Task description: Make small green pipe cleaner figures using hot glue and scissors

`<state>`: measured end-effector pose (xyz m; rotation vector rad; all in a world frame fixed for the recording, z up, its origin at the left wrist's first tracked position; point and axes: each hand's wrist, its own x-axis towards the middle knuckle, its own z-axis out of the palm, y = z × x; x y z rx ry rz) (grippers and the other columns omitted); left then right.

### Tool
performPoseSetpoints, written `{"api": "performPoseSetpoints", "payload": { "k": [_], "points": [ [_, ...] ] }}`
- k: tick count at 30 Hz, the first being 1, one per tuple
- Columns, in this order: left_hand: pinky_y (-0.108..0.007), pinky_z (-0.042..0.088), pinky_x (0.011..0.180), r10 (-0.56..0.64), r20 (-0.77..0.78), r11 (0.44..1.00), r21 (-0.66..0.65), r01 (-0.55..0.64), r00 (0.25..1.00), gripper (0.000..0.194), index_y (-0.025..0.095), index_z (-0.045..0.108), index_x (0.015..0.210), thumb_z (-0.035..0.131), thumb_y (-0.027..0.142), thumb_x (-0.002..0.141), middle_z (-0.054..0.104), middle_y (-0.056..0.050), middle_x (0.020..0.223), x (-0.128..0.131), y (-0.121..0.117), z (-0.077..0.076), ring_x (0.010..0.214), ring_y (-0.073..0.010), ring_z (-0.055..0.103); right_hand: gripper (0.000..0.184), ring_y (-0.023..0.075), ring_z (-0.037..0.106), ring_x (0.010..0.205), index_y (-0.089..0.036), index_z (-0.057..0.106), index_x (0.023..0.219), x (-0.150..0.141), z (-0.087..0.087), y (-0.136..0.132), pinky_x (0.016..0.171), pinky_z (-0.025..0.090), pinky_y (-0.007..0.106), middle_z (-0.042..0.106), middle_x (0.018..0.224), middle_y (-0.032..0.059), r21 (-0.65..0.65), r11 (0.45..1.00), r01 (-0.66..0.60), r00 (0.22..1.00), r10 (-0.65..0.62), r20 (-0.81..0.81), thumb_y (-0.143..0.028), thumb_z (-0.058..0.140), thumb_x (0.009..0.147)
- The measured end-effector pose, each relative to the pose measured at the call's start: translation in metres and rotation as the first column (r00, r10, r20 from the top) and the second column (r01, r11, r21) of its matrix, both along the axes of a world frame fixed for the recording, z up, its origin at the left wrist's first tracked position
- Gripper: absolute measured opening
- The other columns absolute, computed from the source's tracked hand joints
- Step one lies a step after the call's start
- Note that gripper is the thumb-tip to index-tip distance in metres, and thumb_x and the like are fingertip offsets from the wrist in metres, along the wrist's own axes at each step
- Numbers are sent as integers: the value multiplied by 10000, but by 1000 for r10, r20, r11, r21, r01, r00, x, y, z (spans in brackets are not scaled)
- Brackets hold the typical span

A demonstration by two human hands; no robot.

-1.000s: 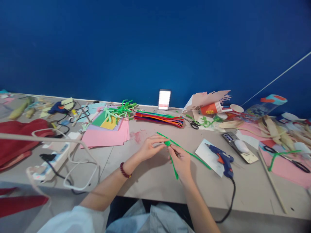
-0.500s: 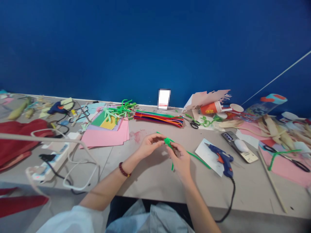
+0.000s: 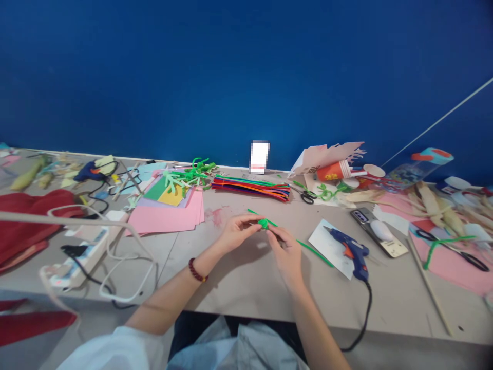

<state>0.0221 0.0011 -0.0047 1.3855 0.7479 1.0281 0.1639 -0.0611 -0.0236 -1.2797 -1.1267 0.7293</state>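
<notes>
Across the middle of the tan worktable (image 3: 385,308), my left hand (image 3: 239,231) and right hand (image 3: 287,252) met in front of me, fingertips pinched narrow on a small wound knot of green pipe cleaner (image 3: 264,223), held between them above the tabletop. Its two straight ends ran out, one toward the far left, one toward the near right. I judged the step in hand to be winding that knot, and the next move called for another firm turn of a free end. From my head camera I counted one beaded bracelet (image 3: 196,270) on my left wrist, one bundle of coloured pipe cleaners (image 3: 250,190) far ahead, one blue hot glue gun (image 3: 348,252) just right of my right hand, another glue gun (image 3: 90,171) far left, and one pair of scissors (image 3: 307,198) far right of the bundle.
</notes>
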Motion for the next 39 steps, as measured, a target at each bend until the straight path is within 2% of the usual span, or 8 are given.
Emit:
{"api": "performPoseSetpoints", "payload": {
  "k": [8,13,17,23,28,31,34,39],
  "points": [
    [-321,505,854,119,-216,944,326,-44,969,212,186,716,951,625,243,767,700,-94,970,0,-5,1,923,-192,632,141,172,610,702,-171,668,736,1,-2,0,675,481,306,680,742,42,-94,995,21,993,-31,-110,-306,626,728],
    [-329,500,859,119,-261,915,404,-3,958,224,232,703,991,574,245,807,697,-73,991,0,-11,2,909,-187,633,136,158,583,629,-167,649,702,1,-3,0,632,459,291,665,676,26,-144,989,27,991,-46,-129,-301,627,705],
    [-330,493,860,98,-271,918,396,19,958,231,234,699,1002,559,251,819,692,-78,998,0,-11,1,916,-189,626,122,146,568,613,-170,648,691,1,-4,1,623,450,278,656,659,12,-164,986,15,986,-41,-160,-290,630,696],
    [-302,500,800,37,-220,980,201,8,975,253,179,703,992,595,292,793,666,-111,1003,-1,-4,6,948,-205,602,146,168,612,714,-182,683,726,-1,-7,2,712,474,307,697,744,26,-167,986,-28,954,-24,-299,-322,674,685],
    [-264,496,701,-26,-82,999,-40,22,996,310,153,689,1003,623,341,766,647,-100,988,-1,0,4,783,-151,608,220,174,630,717,-183,703,812,-1,-9,3,674,494,309,715,828,49,-242,963,-117,861,-23,-508,-336,715,655],
    [-247,481,664,-9,-23,989,-145,5,1000,357,158,673,1035,655,350,735,664,-74,919,0,2,2,666,-106,577,240,165,630,721,-189,688,820,-1,-6,4,672,500,298,708,841,37,-223,957,-187,820,27,-571,-313,744,622],
    [-253,477,635,19,52,964,-266,-5,998,388,163,659,1061,608,401,759,669,-67,880,0,4,0,657,-114,578,228,133,612,653,-198,657,783,-2,-3,5,621,490,257,689,765,6,-205,949,-238,784,64,-617,-309,754,609],
    [-268,461,638,-70,152,896,-424,129,986,248,128,711,865,669,278,672,678,-74,752,1,4,-2,670,-149,604,244,122,586,583,-203,566,697,-1,1,6,571,476,244,625,633,-35,-189,956,-223,791,64,-609,-315,760,599]
  ]
}}
